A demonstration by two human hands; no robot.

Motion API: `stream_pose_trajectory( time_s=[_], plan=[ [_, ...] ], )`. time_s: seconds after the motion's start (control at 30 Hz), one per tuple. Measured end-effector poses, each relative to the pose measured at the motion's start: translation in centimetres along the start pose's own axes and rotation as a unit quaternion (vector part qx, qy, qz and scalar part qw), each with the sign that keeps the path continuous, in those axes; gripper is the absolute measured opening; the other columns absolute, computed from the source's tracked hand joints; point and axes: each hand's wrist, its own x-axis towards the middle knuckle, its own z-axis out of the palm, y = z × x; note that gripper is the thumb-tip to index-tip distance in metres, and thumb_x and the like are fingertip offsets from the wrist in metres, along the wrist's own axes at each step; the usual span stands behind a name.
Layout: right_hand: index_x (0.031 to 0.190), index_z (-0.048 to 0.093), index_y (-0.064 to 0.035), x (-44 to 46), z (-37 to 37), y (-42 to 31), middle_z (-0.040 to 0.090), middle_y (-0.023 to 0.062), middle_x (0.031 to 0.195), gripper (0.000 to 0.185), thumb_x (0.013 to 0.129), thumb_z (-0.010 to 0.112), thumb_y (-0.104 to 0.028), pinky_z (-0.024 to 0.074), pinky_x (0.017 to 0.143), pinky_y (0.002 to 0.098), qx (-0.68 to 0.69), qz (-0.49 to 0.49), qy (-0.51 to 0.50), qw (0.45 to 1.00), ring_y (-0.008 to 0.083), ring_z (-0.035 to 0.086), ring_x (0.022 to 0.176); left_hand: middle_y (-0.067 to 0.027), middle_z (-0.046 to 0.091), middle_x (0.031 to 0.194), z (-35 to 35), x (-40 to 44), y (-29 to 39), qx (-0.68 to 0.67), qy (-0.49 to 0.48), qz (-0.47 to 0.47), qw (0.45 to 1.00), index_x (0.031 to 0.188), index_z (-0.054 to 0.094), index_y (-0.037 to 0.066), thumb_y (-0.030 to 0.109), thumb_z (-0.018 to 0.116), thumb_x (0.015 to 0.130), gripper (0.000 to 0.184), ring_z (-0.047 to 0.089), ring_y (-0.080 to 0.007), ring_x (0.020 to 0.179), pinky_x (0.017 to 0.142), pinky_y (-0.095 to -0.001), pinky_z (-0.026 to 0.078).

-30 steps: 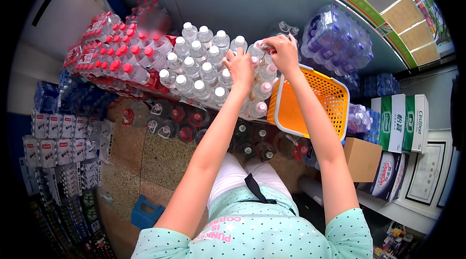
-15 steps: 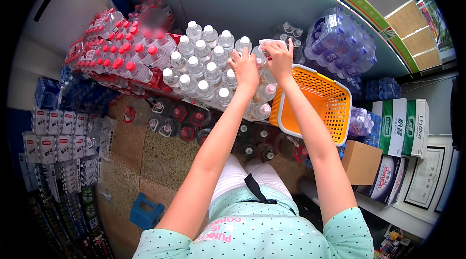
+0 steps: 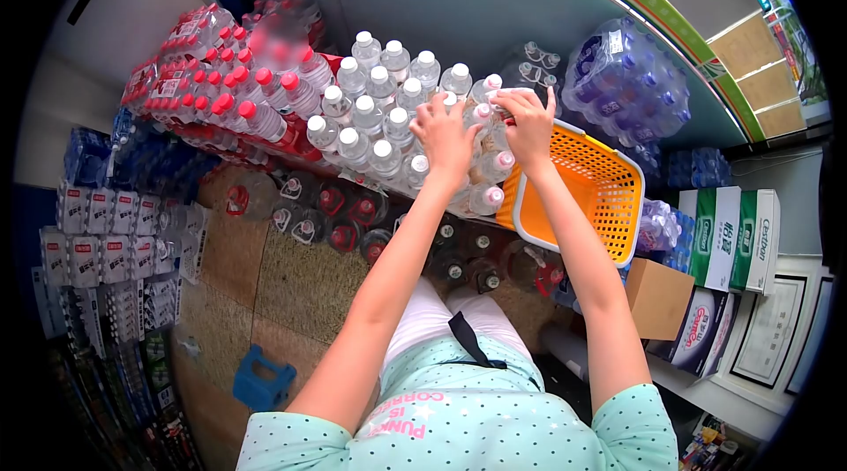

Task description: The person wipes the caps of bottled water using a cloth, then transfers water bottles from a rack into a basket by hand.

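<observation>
My left hand (image 3: 447, 143) is over the front right of a group of clear bottles. Its fingers are spread and bent beside a white-capped bottle (image 3: 382, 156) group, with the thumb side near a pink-capped bottle (image 3: 487, 199) row. Close by on the right, my right hand (image 3: 529, 125) has its thumb and fingers drawn together among the bottle tops, one finger sticking up. What sits between those fingertips is hidden. Just right of the bottles, an orange basket (image 3: 609, 193) with a pale rim stands partly behind my right forearm.
Red-capped bottle packs (image 3: 190, 87) are piled at the left. Shrink-wrapped blue-capped bottles (image 3: 626, 83) stand at the back right. Large jugs (image 3: 331, 200) line the floor below. Cartons (image 3: 737, 237) are stacked at the right, and a blue stool (image 3: 263, 377) is on the floor.
A white thing at my right fingertips no longer shows. My left hand has drawn back slightly towards me over the bottles. The view has shifted a little.
</observation>
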Motion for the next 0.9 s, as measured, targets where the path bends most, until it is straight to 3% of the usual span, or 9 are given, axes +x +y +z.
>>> stream_pose_trajectory(
  time_s=[0.1, 0.23, 0.47, 0.53, 0.67, 0.77, 0.9],
  plan=[
    [0.097, 0.074, -0.0166, -0.4, -1.7, -2.0, 0.071, -0.0041, 0.105, 0.040, 0.067, 0.061, 0.007, 0.0165, 0.114, 0.0627, 0.002, 0.013, 0.036, 0.999, 0.0175, 0.061, 0.106, -0.0043, 0.055, 0.120, -4.1, -2.2, -1.1, -0.043, 0.048, -0.053, 0.997, 0.112, 0.068, 0.014, 0.031, 0.077, 0.078, 0.039, 0.045, -0.0280, 0.114, 0.097, -0.0492, 0.030],
    [0.100, 0.073, -0.0163, -1.7, -3.2, -5.2, 0.071, -0.0037, 0.108, 0.045, 0.066, 0.059, 0.009, 0.0152, 0.114, 0.0633, 0.047, 0.009, 0.027, 0.999, 0.0185, 0.061, 0.107, -0.0049, 0.056, 0.117, -6.5, -6.7, -4.5, -0.078, 0.034, -0.108, 0.990, 0.118, 0.063, 0.011, 0.032, 0.080, 0.075, 0.050, 0.046, -0.0274, 0.113, 0.098, -0.0462, 0.031],
    [0.099, 0.071, -0.0177, -4.0, -1.4, -10.1, 0.069, -0.0055, 0.109, 0.035, 0.070, 0.067, 0.001, 0.0127, 0.112, 0.0689, 0.097, -0.077, -0.079, 0.989, 0.0172, 0.060, 0.108, -0.0042, 0.056, 0.117, -4.9, -9.6, -6.3, -0.060, 0.008, -0.104, 0.993, 0.125, 0.059, 0.008, 0.022, 0.084, 0.068, 0.064, 0.048, -0.0281, 0.109, 0.092, -0.0430, 0.037],
    [0.100, 0.070, -0.0175, -4.1, -0.1, -10.6, 0.069, -0.0059, 0.113, 0.038, 0.069, 0.064, 0.004, 0.0132, 0.113, 0.0675, 0.088, -0.076, -0.103, 0.988, 0.0182, 0.060, 0.109, -0.0042, 0.056, 0.117, -4.1, -9.5, -6.5, -0.031, 0.006, -0.102, 0.994, 0.124, 0.060, 0.008, 0.020, 0.084, 0.067, 0.063, 0.048, -0.0278, 0.108, 0.091, -0.0427, 0.037],
    [0.096, 0.067, -0.0127, -4.6, 2.2, -11.0, 0.068, -0.0037, 0.107, 0.028, 0.072, 0.064, 0.002, 0.0162, 0.109, 0.0737, 0.073, -0.074, -0.120, 0.987, 0.0197, 0.059, 0.105, -0.0022, 0.058, 0.115, -3.3, -9.3, -6.8, -0.001, 0.015, -0.106, 0.994, 0.120, 0.062, 0.008, 0.017, 0.084, 0.066, 0.059, 0.049, -0.0271, 0.108, 0.092, -0.0423, 0.036],
    [0.096, 0.064, -0.0125, -4.9, 2.0, -11.3, 0.068, -0.0035, 0.104, 0.028, 0.071, 0.065, 0.002, 0.0169, 0.110, 0.0726, 0.093, -0.076, -0.135, 0.984, 0.0197, 0.059, 0.105, -0.0006, 0.059, 0.113, -3.2, -9.4, -7.0, 0.007, 0.020, -0.098, 0.995, 0.116, 0.065, 0.008, 0.016, 0.083, 0.066, 0.054, 0.050, -0.0264, 0.107, 0.091, -0.0417, 0.035],
    [0.094, 0.064, -0.0143, -5.3, 2.0, -11.4, 0.067, -0.0058, 0.099, 0.031, 0.069, 0.065, 0.003, 0.0186, 0.111, 0.0700, 0.086, -0.148, -0.156, 0.973, 0.0185, 0.059, 0.104, 0.0000, 0.060, 0.110, -3.0, -9.2, -7.5, 0.033, 0.022, -0.079, 0.996, 0.112, 0.067, 0.009, 0.015, 0.082, 0.065, 0.049, 0.050, -0.0253, 0.105, 0.088, -0.0404, 0.034]
  ],
)
